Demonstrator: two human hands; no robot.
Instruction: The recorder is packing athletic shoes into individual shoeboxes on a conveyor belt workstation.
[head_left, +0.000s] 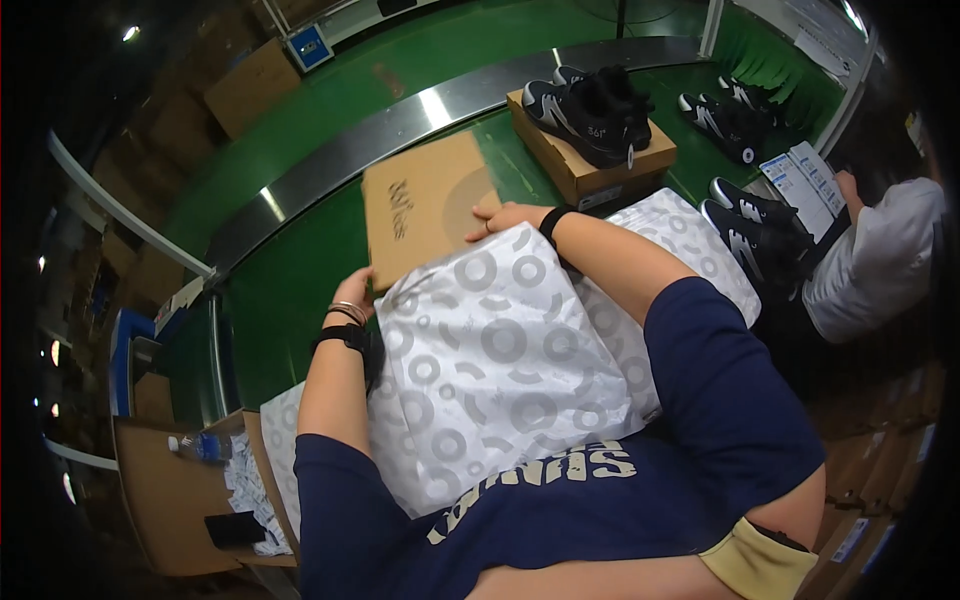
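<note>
Bright centre, black vignette at the rim. Glare streaks on the metal rail (pixel 420 110) toward 11–12 o'clock, probably from overhead lamps. Fisheye bends edges; dim, soft corners at 8 o'clock.

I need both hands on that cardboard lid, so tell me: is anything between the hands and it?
Partly. The right hand already rests on the cardboard lid. The printed tissue paper overlaps the lid's near edge, and the left hand is at that overlap, partly hidden.
</note>
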